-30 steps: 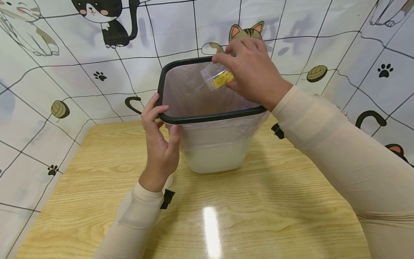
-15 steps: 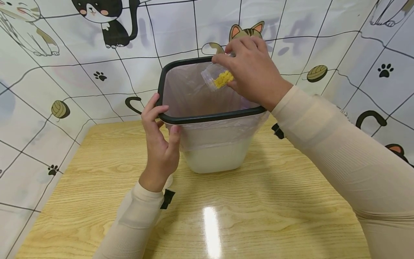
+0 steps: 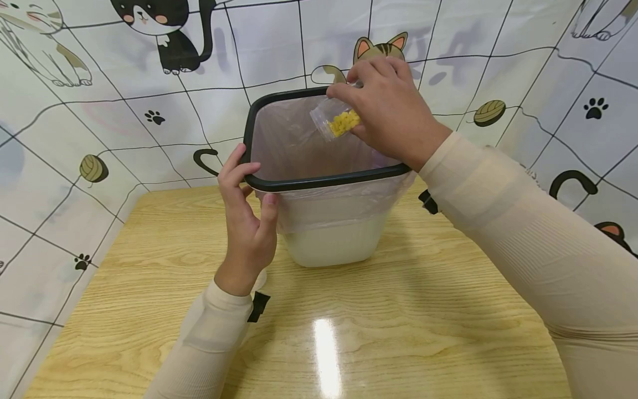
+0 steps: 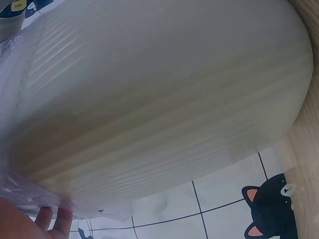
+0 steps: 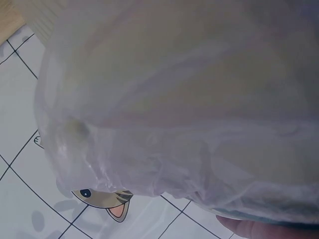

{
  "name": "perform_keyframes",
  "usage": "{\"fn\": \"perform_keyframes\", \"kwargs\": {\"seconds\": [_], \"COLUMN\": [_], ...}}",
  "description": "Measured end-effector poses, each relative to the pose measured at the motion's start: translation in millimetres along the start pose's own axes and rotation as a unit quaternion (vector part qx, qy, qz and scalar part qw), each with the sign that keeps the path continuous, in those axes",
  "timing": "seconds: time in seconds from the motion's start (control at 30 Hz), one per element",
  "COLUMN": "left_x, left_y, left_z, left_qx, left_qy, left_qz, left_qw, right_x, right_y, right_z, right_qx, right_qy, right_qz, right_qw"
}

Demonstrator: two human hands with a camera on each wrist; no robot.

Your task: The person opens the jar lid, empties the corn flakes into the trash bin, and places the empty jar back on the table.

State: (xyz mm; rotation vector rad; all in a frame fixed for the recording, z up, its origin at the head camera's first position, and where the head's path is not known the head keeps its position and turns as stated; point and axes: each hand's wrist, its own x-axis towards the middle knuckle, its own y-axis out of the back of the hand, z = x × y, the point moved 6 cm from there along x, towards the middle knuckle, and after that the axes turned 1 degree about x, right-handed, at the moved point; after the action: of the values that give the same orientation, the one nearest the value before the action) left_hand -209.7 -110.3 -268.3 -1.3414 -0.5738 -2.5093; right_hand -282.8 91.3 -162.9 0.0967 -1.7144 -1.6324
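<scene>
A whitish trash can (image 3: pixel 334 244) with a black rim (image 3: pixel 329 182) and a thin pinkish liner (image 3: pixel 289 133) stands on the table. My left hand (image 3: pixel 246 221) grips the rim at its left corner, fingers over the edge and thumb against the near side. Over the can's opening, my right hand (image 3: pixel 391 108) holds a small clear plastic container (image 3: pixel 323 119) tilted to the left, with several yellow pieces (image 3: pixel 344 122) inside. The can's wall (image 4: pixel 149 89) fills most of the left wrist view. The liner (image 5: pixel 174 154) hides the container in the right wrist view.
The wood-grain table (image 3: pixel 399 321) runs under both forearms. Behind and beside it hangs a white grid-patterned sheet (image 3: pixel 269 39) with cartoon cats, close to the can's back.
</scene>
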Motion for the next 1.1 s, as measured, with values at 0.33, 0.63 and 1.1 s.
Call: {"fn": "perform_keyframes", "kwargs": {"seconds": [0.33, 0.63, 1.1], "left_x": [-0.1, -0.4, -0.8], "left_y": [0.3, -0.2, -0.1], "left_z": [0.0, 0.0, -0.1], "left_qx": [0.002, 0.000, 0.001], "left_qy": [0.001, -0.001, -0.003], "left_qz": [0.000, 0.002, 0.004], "left_qw": [1.0000, 1.0000, 1.0000], "right_x": [0.0, 0.1, -0.2], "right_y": [-0.9, -2.0, -2.0], "right_z": [1.1, 0.6, -0.4], "right_qx": [0.000, 0.009, -0.004], "right_qy": [-0.008, -0.010, -0.009], "right_qz": [-0.007, -0.017, -0.018], "right_qw": [0.9999, 0.9998, 0.9998]}}
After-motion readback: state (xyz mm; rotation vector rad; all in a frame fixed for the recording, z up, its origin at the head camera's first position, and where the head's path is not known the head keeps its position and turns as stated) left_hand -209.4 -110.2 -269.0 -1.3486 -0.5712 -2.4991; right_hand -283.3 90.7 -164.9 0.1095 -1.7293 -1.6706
